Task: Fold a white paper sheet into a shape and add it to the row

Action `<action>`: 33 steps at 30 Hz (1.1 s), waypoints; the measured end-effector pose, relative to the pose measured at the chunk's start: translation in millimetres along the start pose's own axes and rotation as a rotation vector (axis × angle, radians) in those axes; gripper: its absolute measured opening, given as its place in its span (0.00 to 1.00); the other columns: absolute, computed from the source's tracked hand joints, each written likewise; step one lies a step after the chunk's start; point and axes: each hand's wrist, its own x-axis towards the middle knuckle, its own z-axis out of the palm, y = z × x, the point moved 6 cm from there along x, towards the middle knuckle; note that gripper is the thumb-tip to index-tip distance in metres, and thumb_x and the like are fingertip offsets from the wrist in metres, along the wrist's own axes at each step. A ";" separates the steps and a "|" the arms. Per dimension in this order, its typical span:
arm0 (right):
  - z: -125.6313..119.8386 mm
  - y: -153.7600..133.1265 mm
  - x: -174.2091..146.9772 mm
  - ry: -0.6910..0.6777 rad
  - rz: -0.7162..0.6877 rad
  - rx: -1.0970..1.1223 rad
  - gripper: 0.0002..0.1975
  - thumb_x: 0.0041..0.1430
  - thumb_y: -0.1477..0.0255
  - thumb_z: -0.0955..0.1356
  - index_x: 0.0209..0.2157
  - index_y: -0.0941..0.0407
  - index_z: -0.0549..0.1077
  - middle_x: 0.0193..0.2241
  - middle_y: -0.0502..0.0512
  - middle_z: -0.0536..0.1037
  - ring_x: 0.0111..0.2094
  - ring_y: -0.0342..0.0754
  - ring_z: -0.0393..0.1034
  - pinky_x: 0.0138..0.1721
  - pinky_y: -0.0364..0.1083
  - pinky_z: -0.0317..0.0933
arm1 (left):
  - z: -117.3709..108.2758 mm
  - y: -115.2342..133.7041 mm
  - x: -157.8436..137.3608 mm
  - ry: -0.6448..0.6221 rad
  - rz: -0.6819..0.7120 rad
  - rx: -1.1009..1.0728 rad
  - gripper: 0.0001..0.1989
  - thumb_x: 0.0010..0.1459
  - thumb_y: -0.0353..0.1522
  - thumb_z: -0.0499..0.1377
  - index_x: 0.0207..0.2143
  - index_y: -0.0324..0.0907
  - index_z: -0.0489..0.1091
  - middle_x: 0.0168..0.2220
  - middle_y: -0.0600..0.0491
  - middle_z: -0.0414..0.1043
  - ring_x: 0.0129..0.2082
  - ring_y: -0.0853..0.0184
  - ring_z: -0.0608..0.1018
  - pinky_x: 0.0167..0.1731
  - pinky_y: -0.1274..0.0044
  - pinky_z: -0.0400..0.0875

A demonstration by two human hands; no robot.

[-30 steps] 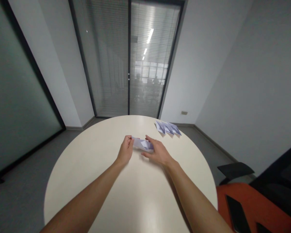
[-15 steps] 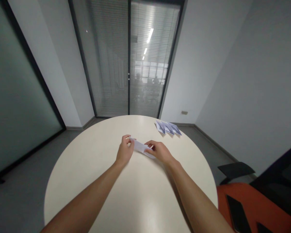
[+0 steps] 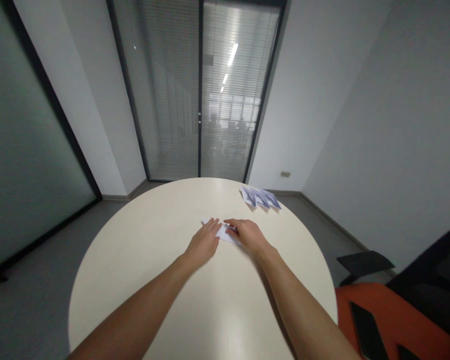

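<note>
A folded strip of white paper [image 3: 225,235] lies at the middle of the round cream table [image 3: 165,305]. My left hand [image 3: 205,242] rests flat over the strip's left half, fingers stretched out and pointing away from me. Only a small corner of the paper shows beyond those fingers. At the right end, my right hand [image 3: 246,231] has its thumb and fingers curled around the paper, gripping it. Part of the strip is hidden under both hands.
Several folded paper pieces [image 3: 260,197] overlap in a row near the table's far right edge. A red chair [image 3: 408,320] stands at the right with a black phone-like slab [image 3: 369,327] on its seat. Beyond the table is a glass partition with blinds [image 3: 172,100].
My left hand has let go of the strip's left end and moved right, turning palm-down onto the paper. The strip now lies lower against the table. My right hand has barely moved.
</note>
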 end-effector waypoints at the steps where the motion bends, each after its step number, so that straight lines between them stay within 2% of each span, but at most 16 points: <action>1: 1.2 -1.1 0.6 -0.008 -0.013 -0.024 0.18 0.69 0.67 0.65 0.57 0.51 0.76 0.48 0.60 0.82 0.47 0.55 0.75 0.51 0.50 0.64 | 3.2 -1.5 -0.6 -0.020 -0.012 0.001 0.26 0.67 0.32 0.47 0.65 0.38 0.64 0.69 0.45 0.57 0.71 0.60 0.60 0.72 0.63 0.56; 5: 6.2 -8.1 2.8 -0.018 -0.096 -0.079 0.16 0.70 0.70 0.63 0.53 0.54 0.78 0.48 0.61 0.80 0.50 0.54 0.71 0.54 0.51 0.63 | 8.2 -4.1 -2.9 -0.058 -0.049 0.052 0.27 0.67 0.33 0.45 0.65 0.36 0.64 0.68 0.42 0.57 0.71 0.58 0.61 0.71 0.62 0.56; 9: 8.7 -18.8 1.8 0.019 -0.144 -0.057 0.18 0.71 0.69 0.62 0.56 0.56 0.77 0.54 0.62 0.77 0.56 0.56 0.67 0.58 0.54 0.61 | 7.0 -4.8 -5.0 -0.071 -0.089 0.106 0.29 0.66 0.34 0.46 0.67 0.33 0.62 0.70 0.39 0.51 0.72 0.53 0.56 0.70 0.59 0.55; 11: 13.5 -27.5 -1.0 -0.001 -0.180 -0.027 0.22 0.71 0.68 0.60 0.60 0.58 0.73 0.60 0.64 0.73 0.62 0.56 0.64 0.64 0.56 0.56 | 6.7 -5.6 -6.0 -0.090 -0.113 0.129 0.30 0.67 0.35 0.44 0.68 0.32 0.59 0.71 0.38 0.48 0.73 0.51 0.54 0.70 0.57 0.53; 13: 23.8 -35.9 -4.9 -0.093 -0.195 -0.007 0.27 0.73 0.66 0.57 0.66 0.61 0.66 0.66 0.65 0.66 0.69 0.56 0.55 0.70 0.58 0.47 | 7.4 -6.3 -6.8 -0.117 -0.122 0.151 0.31 0.68 0.36 0.43 0.69 0.31 0.57 0.71 0.38 0.46 0.73 0.51 0.52 0.71 0.58 0.51; 16: 39.6 -36.7 -10.1 -0.248 -0.041 0.027 0.33 0.74 0.61 0.52 0.73 0.64 0.50 0.72 0.65 0.50 0.73 0.59 0.41 0.72 0.62 0.40 | 8.7 -7.4 -7.6 -0.136 -0.110 0.174 0.31 0.68 0.35 0.41 0.70 0.30 0.56 0.72 0.38 0.44 0.74 0.52 0.51 0.71 0.59 0.50; 18: 45.1 -37.1 -12.7 -0.315 0.028 0.023 0.35 0.74 0.59 0.50 0.74 0.64 0.45 0.73 0.64 0.44 0.74 0.59 0.36 0.72 0.62 0.36 | 9.3 -8.5 -7.7 -0.127 -0.097 0.182 0.31 0.68 0.35 0.41 0.70 0.31 0.55 0.72 0.38 0.44 0.74 0.52 0.51 0.71 0.59 0.50; 21: 45.6 -37.8 -14.0 -0.362 0.093 0.005 0.35 0.74 0.58 0.50 0.74 0.62 0.44 0.73 0.62 0.41 0.74 0.59 0.31 0.72 0.63 0.33 | 10.5 -10.0 -7.0 -0.124 -0.096 0.185 0.31 0.69 0.35 0.42 0.70 0.33 0.55 0.72 0.38 0.44 0.74 0.52 0.51 0.71 0.59 0.51; 28: 42.8 -42.6 -15.7 -0.431 0.187 -0.070 0.36 0.72 0.59 0.49 0.74 0.63 0.41 0.74 0.58 0.37 0.74 0.59 0.28 0.72 0.62 0.30 | 4.2 -3.5 -5.3 -0.169 -0.164 0.188 0.29 0.71 0.38 0.42 0.70 0.37 0.56 0.72 0.41 0.44 0.74 0.52 0.52 0.71 0.58 0.51; 33: 40.8 -38.8 -17.5 -0.478 0.236 -0.092 0.39 0.71 0.55 0.48 0.74 0.65 0.38 0.74 0.60 0.34 0.74 0.59 0.25 0.73 0.58 0.28 | -2.4 4.1 -6.9 -0.249 -0.202 0.283 0.31 0.72 0.40 0.41 0.72 0.37 0.52 0.73 0.44 0.41 0.75 0.55 0.49 0.73 0.61 0.49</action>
